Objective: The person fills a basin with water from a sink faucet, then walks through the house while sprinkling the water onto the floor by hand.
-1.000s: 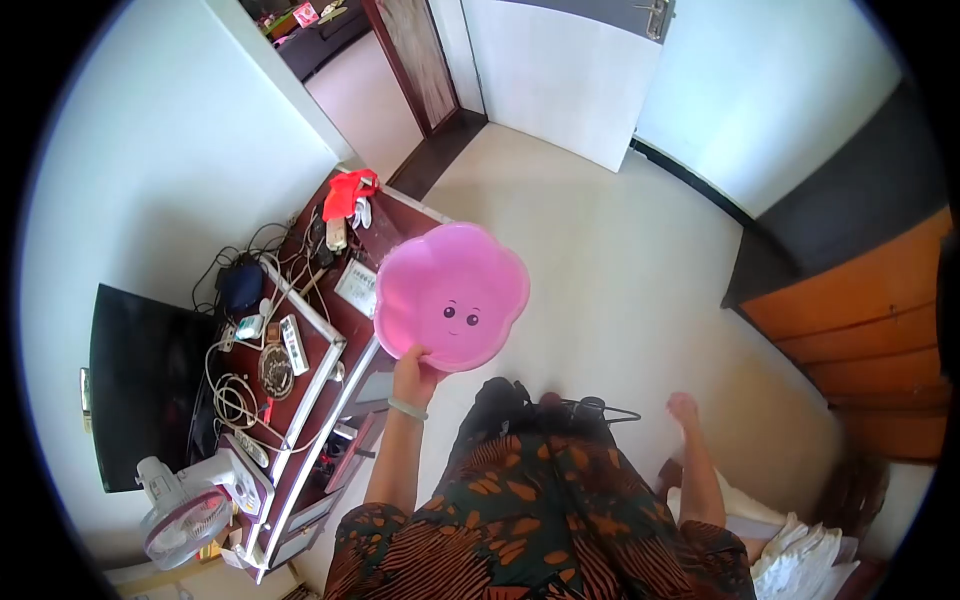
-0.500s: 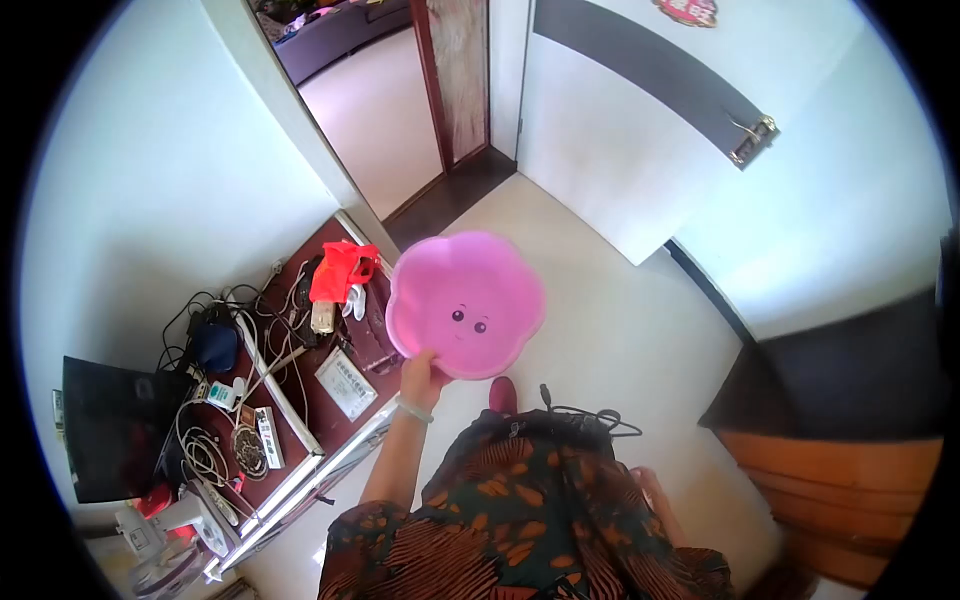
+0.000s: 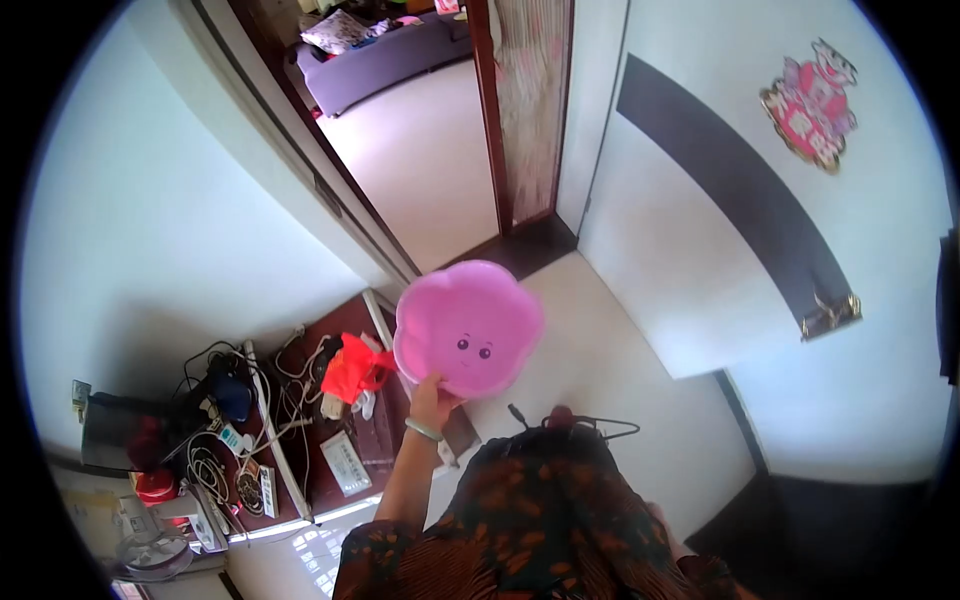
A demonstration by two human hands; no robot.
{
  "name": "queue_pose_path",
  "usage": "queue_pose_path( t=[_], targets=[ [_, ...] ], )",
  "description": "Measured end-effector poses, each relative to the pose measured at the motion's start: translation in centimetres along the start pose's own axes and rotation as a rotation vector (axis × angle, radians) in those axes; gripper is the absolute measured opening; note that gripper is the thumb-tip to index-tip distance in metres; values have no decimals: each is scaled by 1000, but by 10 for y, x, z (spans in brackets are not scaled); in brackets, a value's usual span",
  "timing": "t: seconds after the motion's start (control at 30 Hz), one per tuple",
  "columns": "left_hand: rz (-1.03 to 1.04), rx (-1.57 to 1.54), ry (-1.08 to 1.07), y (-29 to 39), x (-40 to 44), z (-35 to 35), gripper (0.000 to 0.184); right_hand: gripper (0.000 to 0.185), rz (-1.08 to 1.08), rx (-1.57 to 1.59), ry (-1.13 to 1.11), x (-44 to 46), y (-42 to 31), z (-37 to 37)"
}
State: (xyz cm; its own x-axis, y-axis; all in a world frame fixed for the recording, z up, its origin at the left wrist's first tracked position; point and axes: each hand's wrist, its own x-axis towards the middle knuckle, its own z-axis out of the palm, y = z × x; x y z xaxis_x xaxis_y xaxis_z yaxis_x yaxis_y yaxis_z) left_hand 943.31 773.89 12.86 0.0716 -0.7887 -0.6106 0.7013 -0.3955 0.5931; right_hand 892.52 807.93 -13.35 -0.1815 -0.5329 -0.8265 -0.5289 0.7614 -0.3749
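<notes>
A pink plastic basin (image 3: 470, 325) with a scalloped, flower-like rim and a small printed face hangs in front of me, its inside turned up toward the camera. My left hand (image 3: 432, 400) grips its near rim, with the thumb over the edge and the other fingers hidden underneath. A pale bangle circles that wrist. Only a sliver of my right arm or hand (image 3: 664, 522) shows beside my patterned clothing, and its fingers cannot be made out. Near my waist a dark cable (image 3: 610, 425) with a plug end sticks out.
To the left stands a dark red table (image 3: 350, 425) crowded with cables, a red bag (image 3: 357, 368), a white box and a black monitor (image 3: 135, 430). Ahead, a doorway leads to a room with a grey-purple sofa (image 3: 385, 65). A white door (image 3: 680, 230) with a metal handle is at the right.
My view has swung and moved toward the doorway, showing more of the sofa and the door decoration. The basin stays in my left hand, and the table appears lower in view.
</notes>
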Motion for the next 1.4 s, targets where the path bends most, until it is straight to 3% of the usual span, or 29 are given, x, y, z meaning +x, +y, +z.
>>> queue_pose_path(
  t=[0.07, 0.1, 0.13, 0.17, 0.27, 0.33, 0.4, 0.47, 0.5, 0.53, 0.57, 0.6, 0.63, 0.67, 0.7, 0.73, 0.77, 0.8, 0.83, 0.9, 1.03, 1.1, 1.23, 1.3, 1.37, 1.4],
  targets=[
    [15, -13, 46, 10, 12, 20, 23, 8, -80, 428, 6, 104, -6, -57],
    [29, -30, 41, 16, 21, 24, 24, 12, -102, 129, 159, 115, -64, -94],
    [45, -45, 34, 22, 31, 27, 26, 10, -330, 271, 167, 124, -108, -128],
    [59, -46, 36, 28, 44, 28, 28, 13, -541, 508, -7, 174, -121, -160],
    [94, -38, 88, 50, 87, 39, 30, 20, -786, 120, 257, 185, -267, -228],
    [98, -14, 141, 65, 132, 36, 29, 19, -760, -312, 472, 209, -340, -248],
    [157, 21, 141, 79, 174, 26, 27, 24, -633, 133, 446, 187, -422, -235],
    [126, -16, 158, 106, 202, 45, 27, 24, -553, 19, 416, 200, -456, -217],
    [93, -38, 188, 124, 215, 50, 28, 16, -577, -519, 312, 212, -465, -211],
    [114, -42, 178, 129, 247, 34, 28, 17, -534, -532, 265, 219, -470, -193],
    [471, 519, 91, 121, 290, 0, 31, 15, -858, -713, 293, 279, -422, -168],
    [626, 813, 27, 127, 314, -6, 33, 12, -957, -327, 46, 280, -414, -157],
    [814, 1082, -2, 134, 338, -11, 35, 9, -898, -257, -10, 309, -383, -131],
    [660, 820, 9, 144, 354, -5, 40, 9, -493, -198, -102, 318, -369, -106],
    [580, 693, 9, 154, 370, 2, 42, 16, -457, -137, -49, 288, -386, -97],
    [505, 561, 17, 164, 386, 9, 44, 17, -757, -567, 7, 261, -402, -95],
    [556, 625, 13, 175, 398, 19, 39, 16, -356, -605, -213, 221, -452, -102],
    [587, 653, 9, 193, 409, 39, 37, 17, -250, -596, -247, 216, -481, -101],
    [617, 681, 6, 211, 420, 58, 35, 17, -225, -551, -237, 226, -497, -100],
    [139, -28, 129, 255, 424, 109, 29, 17, -217, -470, -200, 256, -550, -111],
    [287, -60, 1, 303, 482, 139, 30, 18, -235, -305, -146, 341, -640, -143],
    [127, -20, 227, 334, 511, 152, 32, 18, -261, -215, -139, 373, -680, -157],
    [207, -82, 232, 382, 556, 173, 30, 19, -319, -44, -183, 417, -742, -181],
    [195, -87, 265, 402, 585, 174, 30, 20, -396, 265, -355, 454, -750, -191],
    [179, -54, 288, 418, 622, 169, 31, 20, -355, 850, -772, 507, -740, -197],
    [170, -62, 278, 430, 633, 174, 31, 17, -318, 784, -655, 487, -777, -206]
  ],
)
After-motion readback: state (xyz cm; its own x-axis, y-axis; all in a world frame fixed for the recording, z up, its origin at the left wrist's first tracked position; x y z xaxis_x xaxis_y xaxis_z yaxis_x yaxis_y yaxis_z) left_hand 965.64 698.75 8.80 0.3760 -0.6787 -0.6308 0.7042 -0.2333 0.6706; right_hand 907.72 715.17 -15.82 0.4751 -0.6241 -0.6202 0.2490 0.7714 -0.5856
